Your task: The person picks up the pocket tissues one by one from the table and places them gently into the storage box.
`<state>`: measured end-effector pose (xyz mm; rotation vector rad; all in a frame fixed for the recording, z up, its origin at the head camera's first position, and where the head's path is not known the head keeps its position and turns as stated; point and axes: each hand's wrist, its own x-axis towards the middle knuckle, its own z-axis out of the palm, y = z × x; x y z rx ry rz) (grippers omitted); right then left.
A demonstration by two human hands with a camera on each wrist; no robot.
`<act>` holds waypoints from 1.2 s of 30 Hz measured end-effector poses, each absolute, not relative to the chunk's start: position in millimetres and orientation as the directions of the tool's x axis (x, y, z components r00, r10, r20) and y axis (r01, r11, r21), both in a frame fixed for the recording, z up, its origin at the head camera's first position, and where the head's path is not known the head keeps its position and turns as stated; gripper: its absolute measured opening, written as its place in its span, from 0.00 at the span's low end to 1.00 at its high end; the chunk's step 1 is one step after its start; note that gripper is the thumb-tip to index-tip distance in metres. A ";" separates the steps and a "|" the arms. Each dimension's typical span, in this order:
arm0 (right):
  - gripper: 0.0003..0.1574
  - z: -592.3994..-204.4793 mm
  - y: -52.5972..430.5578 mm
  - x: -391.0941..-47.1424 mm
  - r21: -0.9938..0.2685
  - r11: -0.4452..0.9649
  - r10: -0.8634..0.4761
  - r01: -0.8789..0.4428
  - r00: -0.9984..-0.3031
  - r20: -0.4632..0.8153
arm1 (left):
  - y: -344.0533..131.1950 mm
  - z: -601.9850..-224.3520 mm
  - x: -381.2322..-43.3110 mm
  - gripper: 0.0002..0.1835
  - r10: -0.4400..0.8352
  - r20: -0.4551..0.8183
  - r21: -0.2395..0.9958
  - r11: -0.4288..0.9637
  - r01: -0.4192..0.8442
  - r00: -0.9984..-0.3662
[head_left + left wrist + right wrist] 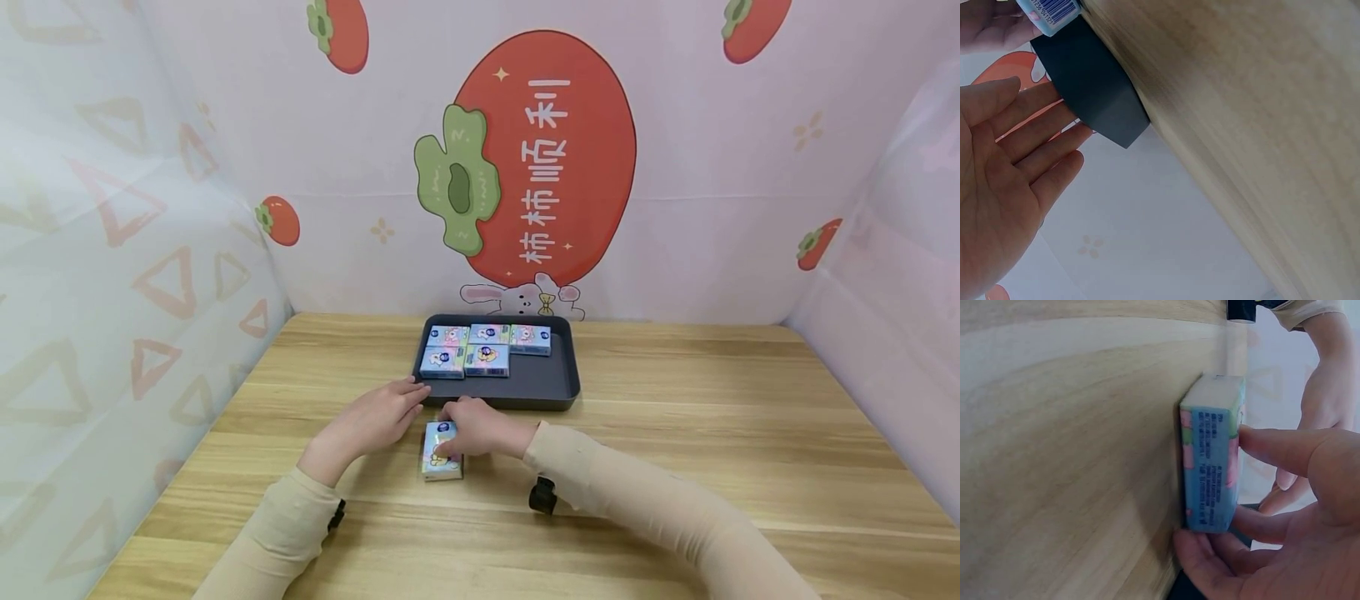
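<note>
My right hand point(480, 427) grips a tissue pack point(432, 443) on the wooden table in front of the tray. In the right wrist view its thumb presses one face of the light-blue, printed pack point(1207, 469), while fingers curl at one end. My left hand point(377, 417) rests near the front left corner of a dark grey tray point(543, 381). Seen from the left wrist, its fairly straight fingers touch the tray's side point(1094, 87). Several similar tissue packs point(487, 357) lie inside the tray, in two rows toward its left and back.
The wooden table point(697, 433) extends to both sides and in front of the tray. A printed cloth backdrop point(360, 150) stands right behind the tray and at the sides. Black wrist cameras point(542, 496) sit on both forearms.
</note>
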<state>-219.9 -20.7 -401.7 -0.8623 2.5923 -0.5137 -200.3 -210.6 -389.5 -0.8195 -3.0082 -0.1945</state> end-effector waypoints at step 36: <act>0.37 -395.3 -13.5 -218.9 -0.524 0.756 -0.605 -0.391 -0.722 -0.335 | -211.1 -391.3 -201.5 0.19 0.507 0.058 0.105 0.854 0.510 -0.860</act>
